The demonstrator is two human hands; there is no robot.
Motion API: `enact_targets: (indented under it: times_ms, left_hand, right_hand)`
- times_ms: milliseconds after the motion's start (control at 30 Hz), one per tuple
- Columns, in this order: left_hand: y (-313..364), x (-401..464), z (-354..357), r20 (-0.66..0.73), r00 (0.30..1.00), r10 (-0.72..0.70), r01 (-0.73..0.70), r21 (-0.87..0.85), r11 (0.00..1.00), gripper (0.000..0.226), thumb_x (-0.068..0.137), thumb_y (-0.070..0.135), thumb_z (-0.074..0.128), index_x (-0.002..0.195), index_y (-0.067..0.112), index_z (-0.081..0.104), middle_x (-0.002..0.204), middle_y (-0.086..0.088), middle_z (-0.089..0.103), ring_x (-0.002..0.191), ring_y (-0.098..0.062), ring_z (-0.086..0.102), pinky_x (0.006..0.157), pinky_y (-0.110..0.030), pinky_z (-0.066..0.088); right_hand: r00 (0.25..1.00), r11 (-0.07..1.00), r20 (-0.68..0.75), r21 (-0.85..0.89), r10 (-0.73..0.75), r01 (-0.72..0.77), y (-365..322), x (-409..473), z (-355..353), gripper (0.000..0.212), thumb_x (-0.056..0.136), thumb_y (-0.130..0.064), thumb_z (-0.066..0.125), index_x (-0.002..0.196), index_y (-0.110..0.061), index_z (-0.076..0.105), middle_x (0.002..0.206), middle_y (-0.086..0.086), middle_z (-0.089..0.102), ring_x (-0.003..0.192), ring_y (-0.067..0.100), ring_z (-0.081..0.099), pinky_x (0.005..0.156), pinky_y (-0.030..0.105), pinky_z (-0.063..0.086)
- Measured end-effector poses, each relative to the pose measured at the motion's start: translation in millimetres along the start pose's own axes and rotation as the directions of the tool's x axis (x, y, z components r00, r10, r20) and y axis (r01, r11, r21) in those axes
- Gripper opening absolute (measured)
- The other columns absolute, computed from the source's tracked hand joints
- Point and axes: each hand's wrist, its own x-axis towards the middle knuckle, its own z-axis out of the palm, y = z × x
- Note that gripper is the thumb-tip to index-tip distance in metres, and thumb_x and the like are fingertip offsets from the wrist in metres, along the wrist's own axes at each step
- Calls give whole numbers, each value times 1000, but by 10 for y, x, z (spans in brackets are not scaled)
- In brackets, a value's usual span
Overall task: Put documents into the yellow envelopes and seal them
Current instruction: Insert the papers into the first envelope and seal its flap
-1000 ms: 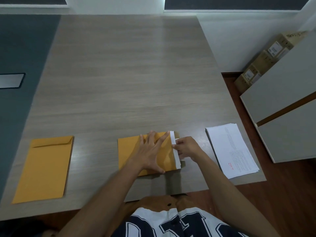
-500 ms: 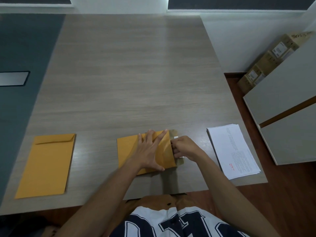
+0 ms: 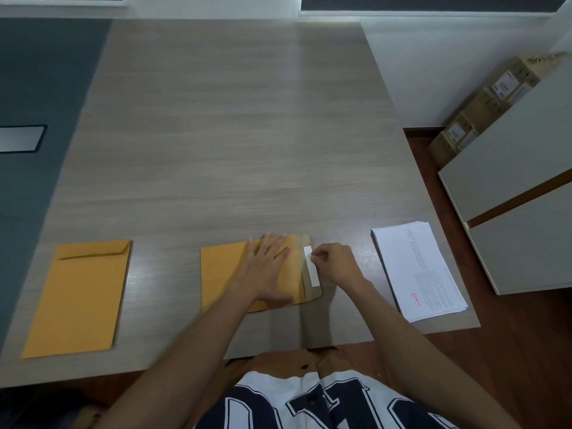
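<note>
On yellow envelope (image 3: 223, 274), left hand (image 3: 267, 267) flat, fingers spread, right hand (image 3: 335, 263) pinching white strip (image 3: 311, 267)

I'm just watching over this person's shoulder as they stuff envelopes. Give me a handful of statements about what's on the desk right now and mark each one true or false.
1. The left hand lies flat on the middle envelope. True.
2. The right hand pinches the white strip at that envelope's flap. True.
3. The stack of documents sits left of both envelopes. False: it lies to the right, near the table edge.
4. The left envelope is being held. False: no hand touches it.
5. The middle envelope's flap is already folded shut. False: it lies open.
</note>
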Motion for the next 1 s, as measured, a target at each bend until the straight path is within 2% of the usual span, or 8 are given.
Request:
enact_targets:
  times_ms: [67,133,267,367,500,733,900,1000]
  left_hand:
    - [53,75,-26,-81,997,-14,12,-23,1000,93,75,71,57,148,20,29,161,-3,13,149,-28,4,120,-50,10]
    - [92,145,-51,-134,990,-38,30,-63,998,85,76,64,65,143,21,35,155,-2,26,144,-24,19,117,-41,23]
    - [157,261,-112,-83,994,-67,60,-83,995,101,69,58,76,149,33,20,145,-5,30,133,-26,31,104,-40,37]
    - [175,338,-149,-53,995,-81,81,-13,997,101,67,61,76,148,34,22,143,-7,28,129,-27,33,101,-40,37]
    - [165,371,-140,-54,995,-87,87,-5,996,101,66,62,76,147,33,24,140,-7,28,127,-27,32,100,-41,36]
    - [167,375,-134,-67,994,-82,81,-16,997,100,63,63,77,145,34,27,137,-7,30,123,-27,33,97,-41,36]
    - [151,374,-134,-77,994,-82,80,-30,996,100,64,62,77,146,34,27,137,-6,30,125,-26,33,99,-40,36]
    - [127,383,-136,-82,993,-87,84,-44,996,99,64,63,77,145,35,28,138,-5,31,126,-25,33,99,-39,36]
  right_hand:
    - [1000,999,-10,-43,-27,27,11,12,43,12,87,-21,69,92,-12,75,85,3,72,79,14,65,78,31,55]
    - [998,995,-33,-87,-46,43,8,25,77,16,85,-19,71,100,-12,71,90,4,67,84,18,63,79,34,54]
    - [995,987,-44,-137,-87,81,1,45,116,36,85,-17,71,121,-18,62,94,2,58,88,19,59,80,31,51]
    - [994,985,-35,-147,-101,95,7,67,114,39,86,-17,71,124,-18,62,96,3,59,89,19,59,81,31,51]
    - [991,985,-56,-132,-123,115,29,116,120,32,84,-16,73,115,-14,66,89,-1,56,84,15,55,77,28,48]
    - [995,999,-95,23,-30,33,-17,241,138,4,90,-14,65,93,-12,67,90,4,65,80,16,60,75,31,53]
    - [999,995,-45,103,14,-9,-29,287,77,4,93,-9,60,90,-10,64,93,6,65,86,19,61,77,31,52]
    - [1000,984,-14,177,5,-2,-34,237,-82,6,93,-11,60,88,-13,62,87,2,65,79,14,60,70,23,49]
